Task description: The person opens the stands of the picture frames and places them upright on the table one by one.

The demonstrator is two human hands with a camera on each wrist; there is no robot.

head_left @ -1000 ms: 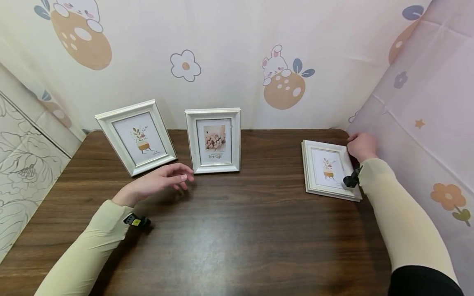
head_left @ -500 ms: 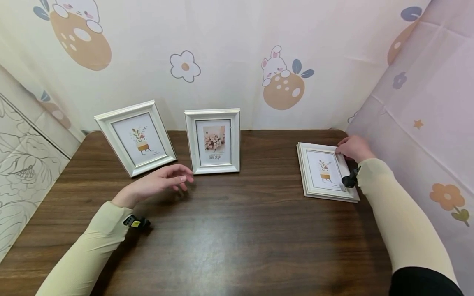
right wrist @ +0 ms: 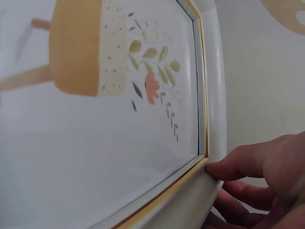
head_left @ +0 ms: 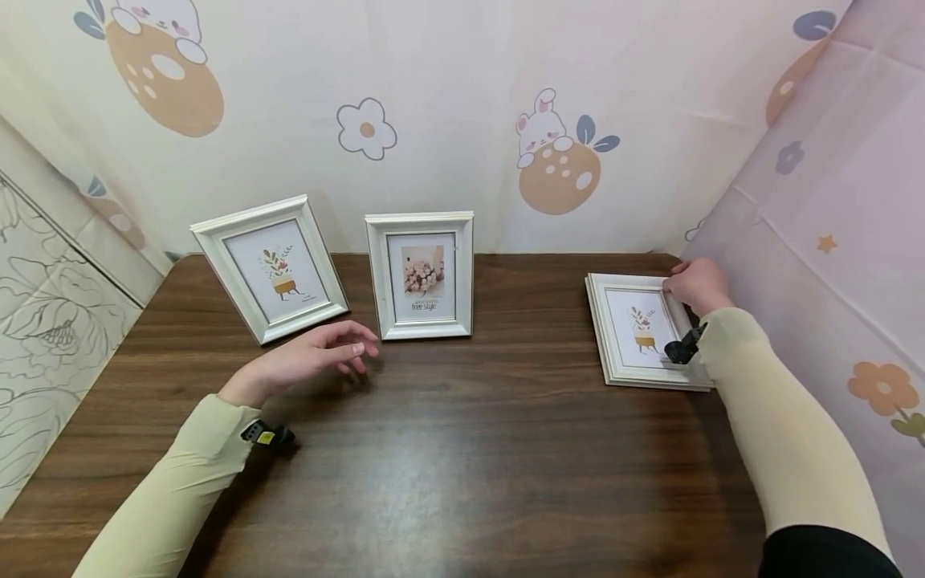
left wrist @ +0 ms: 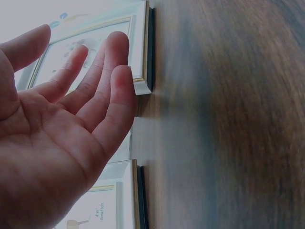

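Note:
At the table's right side lies a stack of white picture frames, the top picture frame [head_left: 641, 329] face up with a potted-plant print. My right hand [head_left: 698, 286] pinches its far right corner. In the right wrist view, the thumb [right wrist: 238, 163] presses the front of the moulding while the other fingers curl behind the edge. My left hand [left wrist: 71, 109] is relaxed and holds nothing, palm turned inward. It hovers in front of two standing frames: a tilted plant-print frame [head_left: 273, 269] at left and an upright rose-print frame [head_left: 422, 275] near the fingertips.
The brown wooden table [head_left: 462, 457] has a patterned curtain [head_left: 448, 120] along its back. Another printed cloth [head_left: 817, 265] hangs close by the right arm, and a line-drawn floral panel [head_left: 58, 329] stands at the left.
My right hand has moved slightly left from beside the stack onto the top frame's corner, and that frame has shifted slightly left. The left hand stays in place.

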